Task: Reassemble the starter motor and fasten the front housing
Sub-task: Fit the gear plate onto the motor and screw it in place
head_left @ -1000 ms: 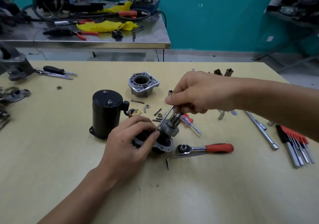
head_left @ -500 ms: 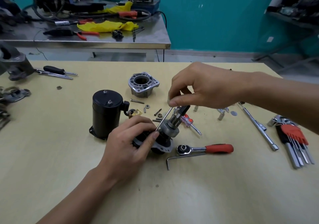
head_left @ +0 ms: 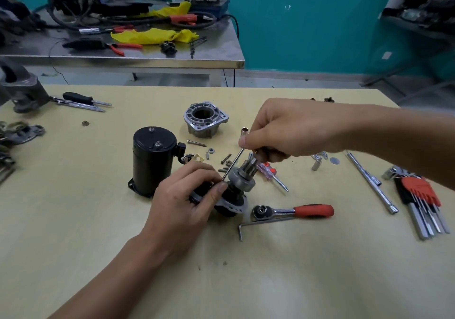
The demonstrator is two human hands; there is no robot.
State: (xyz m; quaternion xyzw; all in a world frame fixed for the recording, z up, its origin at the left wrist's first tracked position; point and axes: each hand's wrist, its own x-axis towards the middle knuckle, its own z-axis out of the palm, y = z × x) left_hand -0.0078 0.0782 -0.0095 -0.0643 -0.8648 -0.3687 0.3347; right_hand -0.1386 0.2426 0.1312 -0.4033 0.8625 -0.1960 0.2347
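My left hand (head_left: pixel 187 195) grips the starter's armature and pinion assembly (head_left: pixel 240 178), tilted on the yellow table (head_left: pixel 295 281), its pinion gear pointing up right. My right hand (head_left: pixel 290 131) is closed on a screwdriver with a thin metal shaft (head_left: pixel 234 162) that slants down to my left fingertips; its handle is hidden in the fist. The black motor body (head_left: pixel 152 161) stands upright just left of my left hand. The silver front housing (head_left: pixel 205 119) sits open-side up behind the assembly. Loose bolts and nuts (head_left: pixel 216 156) lie between them.
A red-handled ratchet (head_left: pixel 293 211) and an L-shaped hex key (head_left: pixel 258 224) lie right of the assembly. A small clear screwdriver (head_left: pixel 270 174), a long socket bar (head_left: pixel 371 181) and a red hex key set (head_left: pixel 418 193) are further right. Metal parts (head_left: pixel 22 97) sit far left.
My right hand dipped back down toward the pinion after lifting half a second ago. My left hand and the assembly have hardly moved.
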